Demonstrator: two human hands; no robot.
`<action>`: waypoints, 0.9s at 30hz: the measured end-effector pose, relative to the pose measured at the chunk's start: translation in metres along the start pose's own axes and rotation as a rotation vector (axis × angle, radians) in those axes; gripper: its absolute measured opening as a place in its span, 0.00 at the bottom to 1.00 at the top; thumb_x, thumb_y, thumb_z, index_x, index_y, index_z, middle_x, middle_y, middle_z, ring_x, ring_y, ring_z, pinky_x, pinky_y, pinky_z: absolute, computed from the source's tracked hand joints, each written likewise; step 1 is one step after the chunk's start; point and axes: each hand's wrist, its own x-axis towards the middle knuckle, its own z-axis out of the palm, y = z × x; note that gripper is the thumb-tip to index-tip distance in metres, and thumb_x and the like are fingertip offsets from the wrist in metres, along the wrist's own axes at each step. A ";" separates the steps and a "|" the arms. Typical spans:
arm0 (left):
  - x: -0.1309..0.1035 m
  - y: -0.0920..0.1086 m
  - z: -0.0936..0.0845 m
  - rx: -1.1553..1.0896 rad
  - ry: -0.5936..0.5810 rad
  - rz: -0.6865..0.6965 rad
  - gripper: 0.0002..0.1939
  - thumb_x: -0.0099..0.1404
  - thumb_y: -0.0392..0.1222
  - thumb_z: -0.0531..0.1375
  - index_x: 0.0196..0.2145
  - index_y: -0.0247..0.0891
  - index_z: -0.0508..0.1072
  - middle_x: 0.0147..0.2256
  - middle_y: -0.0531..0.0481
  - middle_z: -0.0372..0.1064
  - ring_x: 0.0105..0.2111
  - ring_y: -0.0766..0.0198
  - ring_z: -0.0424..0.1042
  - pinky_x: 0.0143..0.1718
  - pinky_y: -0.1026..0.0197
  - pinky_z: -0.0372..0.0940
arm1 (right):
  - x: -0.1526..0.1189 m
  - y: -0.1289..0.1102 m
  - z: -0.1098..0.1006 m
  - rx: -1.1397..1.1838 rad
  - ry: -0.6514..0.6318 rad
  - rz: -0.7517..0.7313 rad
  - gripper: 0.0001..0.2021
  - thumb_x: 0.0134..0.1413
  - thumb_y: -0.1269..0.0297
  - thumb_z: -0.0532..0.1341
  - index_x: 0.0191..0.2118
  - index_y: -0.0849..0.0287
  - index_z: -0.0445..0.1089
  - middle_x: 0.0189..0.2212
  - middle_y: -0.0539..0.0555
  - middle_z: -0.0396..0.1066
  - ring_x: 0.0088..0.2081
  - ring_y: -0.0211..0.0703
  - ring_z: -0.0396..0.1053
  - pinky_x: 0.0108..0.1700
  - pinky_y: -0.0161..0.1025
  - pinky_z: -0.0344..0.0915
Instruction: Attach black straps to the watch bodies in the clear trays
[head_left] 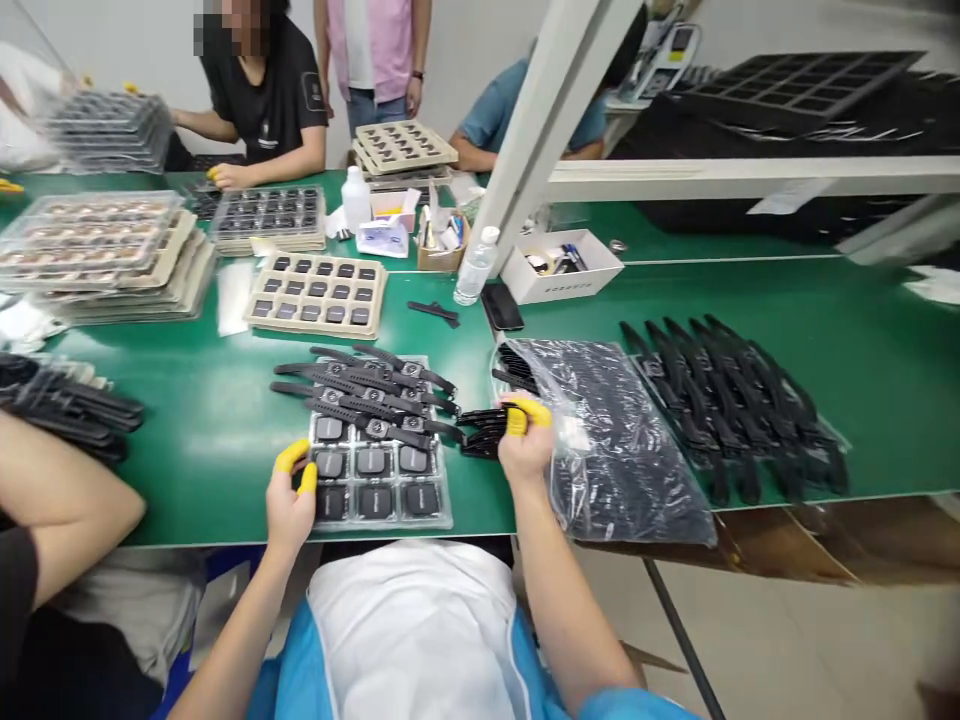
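Observation:
A clear plastic tray (pixel 445 500) of square black pieces lies in front of me, with several black watches with straps (pixel 367 395) laid across its far part. At the tray's left edge is my left hand (pixel 291 500), yellow covers on its fingertips, thumb and finger curled close to a black square piece; what is between them is hidden. To the tray's right, my right hand (pixel 527 440), also with yellow fingertip covers, grips the end of a bundle of black straps (pixel 482 432). This bundle lies beside a clear bag of black straps (pixel 622 440).
More black straps (pixel 735 400) lie at the right. Farther back are a beige tray (pixel 318 328), a phone (pixel 502 306), a clear bottle (pixel 476 268) and a white box (pixel 559 285). A white post (pixel 536 110) rises mid-table. Stacked trays (pixel 105 260) stand left; other people sit around.

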 end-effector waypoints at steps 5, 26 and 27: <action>0.002 0.006 -0.003 0.133 -0.032 0.203 0.17 0.72 0.41 0.56 0.56 0.38 0.73 0.58 0.38 0.72 0.58 0.50 0.73 0.61 0.43 0.70 | -0.022 -0.048 -0.028 0.202 0.093 0.123 0.19 0.71 0.43 0.57 0.40 0.55 0.69 0.29 0.52 0.76 0.27 0.45 0.75 0.38 0.47 0.75; 0.060 0.094 0.001 0.802 -0.399 0.376 0.07 0.71 0.34 0.57 0.43 0.33 0.75 0.49 0.29 0.74 0.55 0.41 0.66 0.57 0.43 0.57 | -0.164 -0.132 -0.117 0.392 -0.320 0.729 0.21 0.61 0.42 0.66 0.43 0.54 0.68 0.26 0.47 0.71 0.22 0.38 0.62 0.25 0.37 0.61; 0.058 0.093 0.000 0.776 -0.380 0.350 0.07 0.72 0.35 0.57 0.43 0.33 0.74 0.48 0.30 0.74 0.55 0.42 0.67 0.57 0.43 0.58 | -0.162 -0.136 -0.110 0.413 -0.360 0.783 0.21 0.60 0.41 0.67 0.43 0.55 0.68 0.26 0.47 0.71 0.22 0.37 0.61 0.24 0.36 0.60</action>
